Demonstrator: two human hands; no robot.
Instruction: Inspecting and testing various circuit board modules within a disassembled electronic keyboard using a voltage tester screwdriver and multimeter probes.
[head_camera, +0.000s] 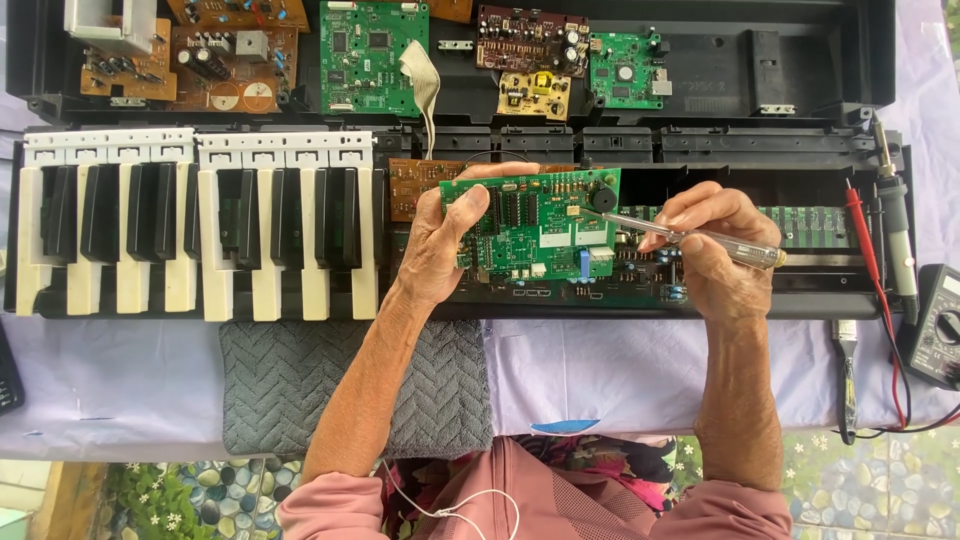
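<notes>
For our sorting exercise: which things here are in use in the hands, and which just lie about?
In use: left hand, green circuit board, right hand, screwdriver.
Lying about: grey towel, multimeter, soldering iron, white keys.

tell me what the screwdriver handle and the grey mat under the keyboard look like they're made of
Screwdriver in the right hand: the handle looks like clear hard plastic, since it is see-through and glossy; the shaft looks like bright metal. Grey mat: seems a soft woven or knitted cloth, matte, with a raised zigzag texture; the exact fibre cannot be told.
</notes>
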